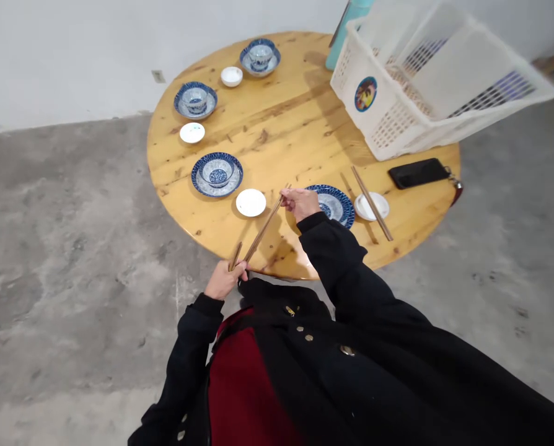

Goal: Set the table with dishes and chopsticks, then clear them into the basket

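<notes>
My left hand [225, 280] is closed around the lower ends of a bundle of wooden chopsticks [261, 232] at the near edge of the round wooden table [286, 124]. My right hand [300, 202] pinches the upper end of one of those chopsticks, just left of a blue patterned plate [336, 204]. A small white saucer [251, 202] lies just left of the chopsticks. Another pair of chopsticks [371, 202] rests across a white saucer [372, 207] to the right.
Three blue bowl-on-plate sets [217, 174] [196, 100] [259, 57] with white saucers [192, 132] [231, 76] ring the table's left and far side. A white plastic basket [426, 74], a teal bottle [346, 31] and a black phone [419, 172] sit at the right. Concrete floor surrounds the table.
</notes>
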Motion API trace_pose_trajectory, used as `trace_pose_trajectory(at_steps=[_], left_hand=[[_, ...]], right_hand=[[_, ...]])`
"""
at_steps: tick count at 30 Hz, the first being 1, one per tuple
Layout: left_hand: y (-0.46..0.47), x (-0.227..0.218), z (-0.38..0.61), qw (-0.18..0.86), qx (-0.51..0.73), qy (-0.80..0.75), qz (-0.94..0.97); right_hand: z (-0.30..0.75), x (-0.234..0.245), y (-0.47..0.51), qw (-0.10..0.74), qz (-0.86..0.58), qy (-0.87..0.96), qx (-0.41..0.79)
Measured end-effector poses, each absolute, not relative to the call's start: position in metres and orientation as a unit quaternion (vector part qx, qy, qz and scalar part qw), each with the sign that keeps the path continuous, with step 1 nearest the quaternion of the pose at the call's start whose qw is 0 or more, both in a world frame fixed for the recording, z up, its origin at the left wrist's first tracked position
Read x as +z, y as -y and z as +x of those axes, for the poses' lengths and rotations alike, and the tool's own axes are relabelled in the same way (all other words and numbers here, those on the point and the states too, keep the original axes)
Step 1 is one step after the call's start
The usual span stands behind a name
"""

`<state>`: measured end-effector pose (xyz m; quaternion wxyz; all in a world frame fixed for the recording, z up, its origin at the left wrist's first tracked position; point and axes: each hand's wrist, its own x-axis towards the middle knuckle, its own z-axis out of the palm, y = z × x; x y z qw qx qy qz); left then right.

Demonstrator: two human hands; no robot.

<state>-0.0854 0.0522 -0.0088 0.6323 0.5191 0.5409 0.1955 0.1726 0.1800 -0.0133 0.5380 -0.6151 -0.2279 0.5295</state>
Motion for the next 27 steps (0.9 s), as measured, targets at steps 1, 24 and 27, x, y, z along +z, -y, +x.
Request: trace_pose_trajectory(at_steps=[1, 24, 27], left_hand=[[-0.064, -0.011, -0.086, 0.626, 0.191, -0.545, 0.523], [-0.188, -0.067, -0.112, 0.653, 0.067, -0.511, 0.555], [-0.191, -0.068, -0.116, 0.658, 0.059, -0.499, 0.560]], right_hand=[[0.170, -0.016, -0.192, 0.537, -0.619, 0.221, 0.529], [0.137, -0.065, -0.286, 0.472, -0.696, 0.151, 0.520], [0.135, -0.072, -0.285, 0.478, -0.695, 0.163, 0.512]])
